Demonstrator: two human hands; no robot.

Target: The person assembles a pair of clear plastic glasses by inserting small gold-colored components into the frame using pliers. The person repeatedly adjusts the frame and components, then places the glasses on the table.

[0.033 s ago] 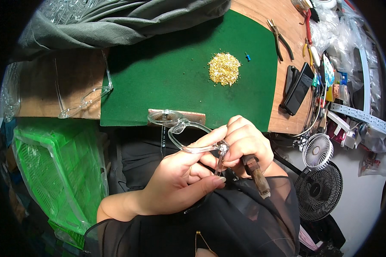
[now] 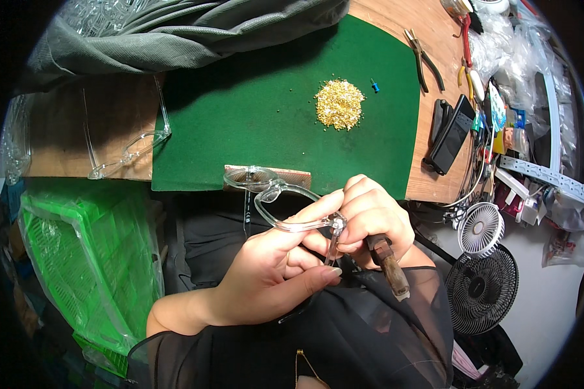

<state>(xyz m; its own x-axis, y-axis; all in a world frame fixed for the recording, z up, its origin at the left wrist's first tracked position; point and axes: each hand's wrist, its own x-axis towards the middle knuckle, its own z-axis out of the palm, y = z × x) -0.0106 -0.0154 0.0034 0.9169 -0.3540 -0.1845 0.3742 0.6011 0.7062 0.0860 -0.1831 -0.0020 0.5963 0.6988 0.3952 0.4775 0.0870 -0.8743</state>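
Observation:
My left hand (image 2: 272,272) is closed on a clear plastic eyeglasses frame (image 2: 285,225), gripping it around the corner where rim and temple meet. The far rim of the frame reaches up to a small ridged block (image 2: 295,177) at the table's front edge. My right hand (image 2: 376,220) is curled round a tool with a worn brown wooden handle (image 2: 390,269); the handle sticks out below the fist. The tool's working end is hidden by fingers, close to the frame's hinge corner. On the green mat (image 2: 233,117) lies a heap of tiny gold-coloured metal pieces (image 2: 339,105).
A blue push pin (image 2: 375,85) lies beside the heap. Pliers (image 2: 424,59) and a black phone (image 2: 452,135) are at the right. Another clear frame (image 2: 133,152) rests at the left, above a green crate (image 2: 91,246). Grey cloth (image 2: 194,39) covers the back; fans (image 2: 480,285) stand right.

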